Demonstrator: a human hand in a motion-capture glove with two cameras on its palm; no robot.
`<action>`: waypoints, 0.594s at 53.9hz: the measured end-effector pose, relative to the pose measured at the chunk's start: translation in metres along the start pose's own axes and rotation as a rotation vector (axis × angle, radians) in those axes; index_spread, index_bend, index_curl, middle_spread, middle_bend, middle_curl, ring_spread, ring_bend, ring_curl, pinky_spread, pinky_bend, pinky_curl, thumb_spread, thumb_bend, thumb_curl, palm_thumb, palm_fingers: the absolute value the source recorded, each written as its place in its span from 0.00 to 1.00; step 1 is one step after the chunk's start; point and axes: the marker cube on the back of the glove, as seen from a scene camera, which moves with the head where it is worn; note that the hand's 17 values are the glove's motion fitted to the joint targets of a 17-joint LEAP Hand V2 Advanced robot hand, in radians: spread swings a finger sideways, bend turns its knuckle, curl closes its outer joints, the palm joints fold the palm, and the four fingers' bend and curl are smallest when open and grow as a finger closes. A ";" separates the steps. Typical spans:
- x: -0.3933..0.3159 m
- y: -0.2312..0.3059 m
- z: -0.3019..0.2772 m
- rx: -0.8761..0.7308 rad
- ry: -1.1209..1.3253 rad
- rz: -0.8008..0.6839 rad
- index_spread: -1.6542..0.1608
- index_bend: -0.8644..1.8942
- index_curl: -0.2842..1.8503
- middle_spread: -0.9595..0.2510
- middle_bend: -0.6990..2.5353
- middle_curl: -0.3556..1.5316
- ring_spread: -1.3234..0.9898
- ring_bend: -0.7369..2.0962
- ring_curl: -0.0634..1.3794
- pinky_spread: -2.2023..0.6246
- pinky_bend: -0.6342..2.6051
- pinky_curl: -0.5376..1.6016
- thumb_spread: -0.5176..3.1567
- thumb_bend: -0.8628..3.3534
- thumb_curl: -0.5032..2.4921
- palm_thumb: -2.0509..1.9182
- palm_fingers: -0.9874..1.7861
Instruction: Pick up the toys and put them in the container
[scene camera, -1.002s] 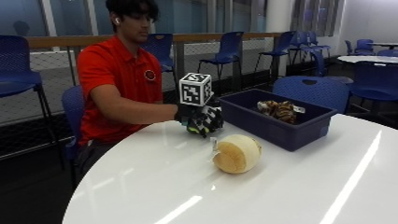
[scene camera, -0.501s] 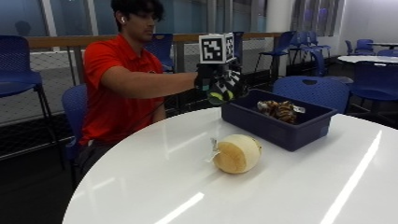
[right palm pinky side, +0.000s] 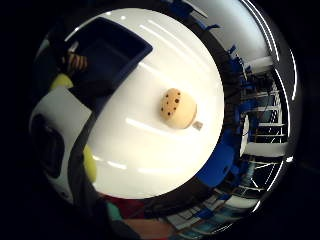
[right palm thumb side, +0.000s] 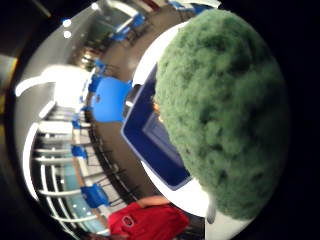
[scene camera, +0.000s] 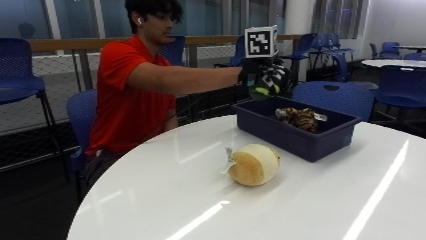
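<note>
A fuzzy green toy (right palm thumb side: 220, 110) is being carried in the gloved right hand (scene camera: 266, 80), fingers curled round it, so it's a proper grasp and not just a touch. In the thumb-side palm view the green plush fills most of the frame, pressed right up against the palm, with the blue container (right palm thumb side: 150, 140) seen past it. From the outside view the hand is held up in the air over the near-left corner of the container (scene camera: 299, 132), arm stretched out straight from the shoulder. That height looks chosen so the wall gets cleared before anything is let go; a drop from there should land inside, though that's only a guess.

One striped plush toy (scene camera: 298, 118) is already lying in the container, toward its far end, so some room is left at the near end where the hand is hovering.

Out on the white round table (scene camera: 166, 200), a tan round plush toy (scene camera: 253, 164) with a small tag is left sitting just beside the container's long near wall, not touching it as far as can be told. In the little-finger-side palm view its spotted top (right palm pinky side: 177, 107) is seen on the table, well clear of the container. It would be the next pick, by the look of it.

The bare hand isn't visible.
</note>
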 end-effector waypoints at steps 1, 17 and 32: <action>-0.003 -0.003 -0.001 0.001 -0.002 -0.006 0.65 0.39 0.42 0.40 0.45 0.60 0.33 0.61 0.46 0.63 0.50 0.45 0.26 0.23 0.50 0.70 0.67; -0.042 -0.032 0.004 0.003 0.063 -0.119 0.64 0.38 0.48 0.39 0.44 0.63 0.32 0.60 0.48 0.63 0.50 0.45 0.26 0.22 0.52 0.70 0.65; -0.045 -0.035 0.021 -0.116 0.012 -0.069 0.66 0.34 0.48 0.39 0.39 0.61 0.33 0.58 0.49 0.66 0.52 0.46 0.33 0.19 0.50 0.64 0.46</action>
